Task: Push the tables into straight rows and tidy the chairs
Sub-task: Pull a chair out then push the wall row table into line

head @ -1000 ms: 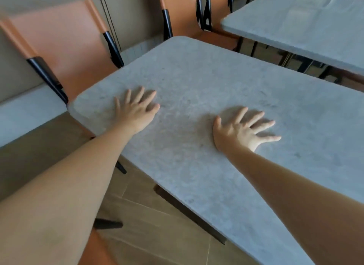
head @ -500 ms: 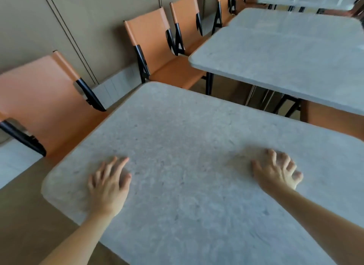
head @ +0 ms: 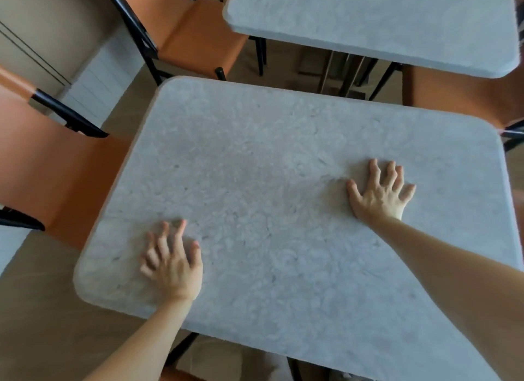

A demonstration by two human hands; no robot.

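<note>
— Head view first: what did you see of the hands?
— Both lay palm-down on the near desk [head: 283, 159], a grey marbled top. The left hand [head: 173, 264] pressed near the front left corner, fingers spread and slightly bent. The right hand [head: 381, 192] pressed further in, toward the right edge, fingers splayed. Neither gripped anything.
— And the rest of the furniture?
— A second desk [head: 368, 20] stood beyond, apart from the first by a gap of floor. One orange chair [head: 42, 165] sat against the near desk's left side, another orange chair [head: 195, 31] at the far left, beside the wall, and an orange seat [head: 453, 94] showed in the gap on the right.
</note>
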